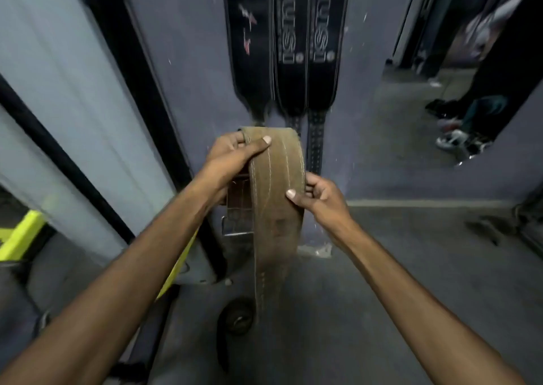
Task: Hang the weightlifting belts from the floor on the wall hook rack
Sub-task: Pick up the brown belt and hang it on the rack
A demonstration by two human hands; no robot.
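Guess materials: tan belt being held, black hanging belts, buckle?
Tan belt: likely suede-finish leather; matte, napped, pale stitch rows.
Black belts: probably leather or synthetic; smooth, slight sheen, printed logos, stitched edges.
Buckle: metal, seemingly steel; bright glint, though blurred.

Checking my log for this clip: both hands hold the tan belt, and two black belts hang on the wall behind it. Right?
Not quite. The head view shows three black belts on the wall, not two. The left hand and right hand do both hold the tan belt.
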